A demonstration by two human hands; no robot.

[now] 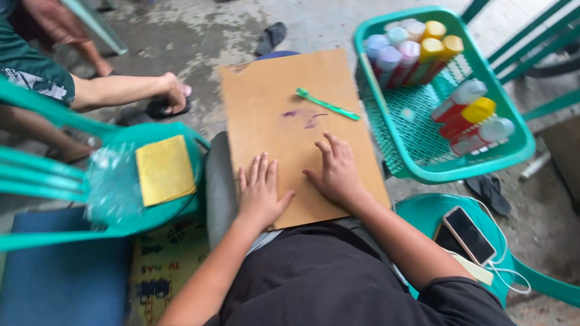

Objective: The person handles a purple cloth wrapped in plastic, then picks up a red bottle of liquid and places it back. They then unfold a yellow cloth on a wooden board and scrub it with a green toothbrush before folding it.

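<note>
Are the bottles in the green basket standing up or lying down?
Lying down, both lots. One row of bottles lies at the far end of the green basket, and three more bottles lie on their sides near its right wall.

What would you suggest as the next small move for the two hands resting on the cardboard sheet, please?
Probably the right hand should reach forward for the green stick: both it and the left hand lie flat and empty on the cardboard sheet, and the stick lies just beyond its fingers.

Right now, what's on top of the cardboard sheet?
On the cardboard sheet: both hands, left hand and right hand, lying flat; a green stick-like tool; purple smudges. Whatever lies beneath the palms is covered.
</note>
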